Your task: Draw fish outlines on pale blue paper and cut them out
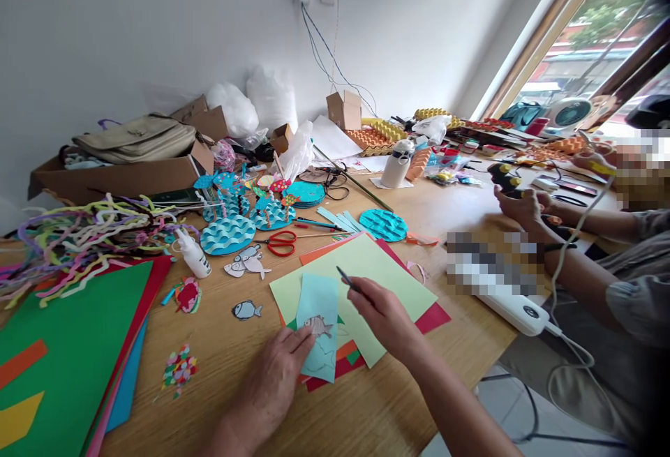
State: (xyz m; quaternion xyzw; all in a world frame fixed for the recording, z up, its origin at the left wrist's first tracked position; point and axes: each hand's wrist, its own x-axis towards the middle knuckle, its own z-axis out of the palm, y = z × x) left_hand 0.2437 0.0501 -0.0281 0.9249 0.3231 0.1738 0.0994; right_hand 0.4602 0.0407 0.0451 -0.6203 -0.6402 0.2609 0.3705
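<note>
On a light blue paper strip lies a grey-striped paper fish cutout. My left hand rests flat with its fingertips on the cutout and the strip's left edge. Below the cutout, a pencilled fish outline shows on the strip. My right hand is closed around a dark pencil, raised over the pale green sheet, its visible end pointing up and left. Under the strip and sheet are red and orange papers. Left of my hands lie a blue fish cutout and several grey fish cutouts.
Red scissors, a white glue bottle and blue wavy discs stand beyond the papers. At left are coloured sheets and pipe cleaners. A co-worker's hands hold something dark and yellow at right, near a white power strip.
</note>
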